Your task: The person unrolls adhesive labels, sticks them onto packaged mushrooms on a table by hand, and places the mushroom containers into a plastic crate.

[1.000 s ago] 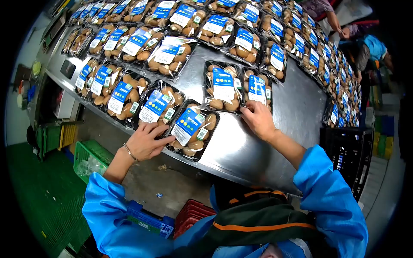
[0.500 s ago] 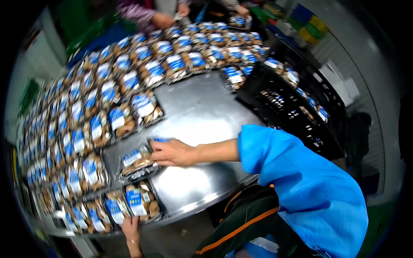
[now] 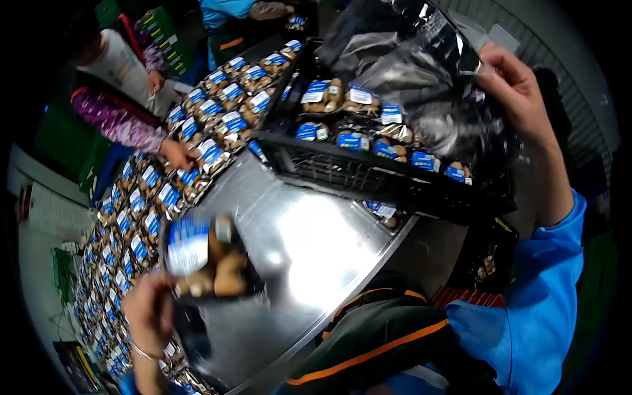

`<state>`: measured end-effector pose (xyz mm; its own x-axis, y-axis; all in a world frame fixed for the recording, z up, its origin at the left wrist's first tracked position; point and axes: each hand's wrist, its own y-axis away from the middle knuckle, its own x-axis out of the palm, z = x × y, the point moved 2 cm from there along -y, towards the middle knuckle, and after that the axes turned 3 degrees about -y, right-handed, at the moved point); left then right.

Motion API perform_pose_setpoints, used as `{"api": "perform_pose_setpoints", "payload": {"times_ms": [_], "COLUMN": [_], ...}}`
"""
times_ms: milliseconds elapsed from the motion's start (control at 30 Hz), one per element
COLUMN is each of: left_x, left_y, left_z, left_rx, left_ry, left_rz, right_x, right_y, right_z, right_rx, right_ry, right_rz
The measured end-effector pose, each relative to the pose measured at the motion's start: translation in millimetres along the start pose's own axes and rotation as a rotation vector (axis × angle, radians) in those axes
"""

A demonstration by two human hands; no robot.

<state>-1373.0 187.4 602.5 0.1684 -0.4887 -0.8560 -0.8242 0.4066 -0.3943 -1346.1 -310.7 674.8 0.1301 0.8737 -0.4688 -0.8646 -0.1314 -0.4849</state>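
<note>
My left hand (image 3: 149, 308) grips the edge of a wrapped mushroom pack (image 3: 209, 257) with a blue and white label, raised above the metal table (image 3: 289, 230) and blurred by motion. My right hand (image 3: 517, 89) pinches dark translucent plastic sheeting (image 3: 408, 59) and holds it up at the upper right. Under the sheeting stands a black crate (image 3: 329, 164), with several labelled packs (image 3: 352, 140) lying in rows inside it.
Rows of mushroom packs (image 3: 137, 199) cover the table's left and far side. Across the table, a person in purple sleeves (image 3: 122, 125) has one hand on a pack. Another person in blue (image 3: 224, 12) stands farther back. A red crate (image 3: 467, 297) is below the table.
The view has swung toward the black crate. My left hand now holds a pack in the air. My right hand has left the packs on the table and now lifts the plastic sheeting.
</note>
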Motion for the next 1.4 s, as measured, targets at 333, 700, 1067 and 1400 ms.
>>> {"api": "perform_pose_setpoints", "payload": {"times_ms": [333, 700, 1067, 1400], "left_x": [256, 421, 453, 351], "left_y": [-330, -325, -350, -349], "left_z": [-203, -216, -197, -219], "left_rx": [0.894, 0.791, 0.461, -0.557], "left_ry": [0.166, -0.222, 0.201, 1.764], "left_rz": [0.061, 0.416, 0.286, 0.937], "right_x": [-116, -119, -146, -98], "right_y": [81, 70, 71, 54], "right_z": [-211, -247, -218, -117], "right_rx": [-0.199, 0.272, 0.227, -0.016], "right_ry": [1.089, 1.109, 1.246, 0.632], "right_rz": [0.216, 0.591, 0.597, 0.13]}}
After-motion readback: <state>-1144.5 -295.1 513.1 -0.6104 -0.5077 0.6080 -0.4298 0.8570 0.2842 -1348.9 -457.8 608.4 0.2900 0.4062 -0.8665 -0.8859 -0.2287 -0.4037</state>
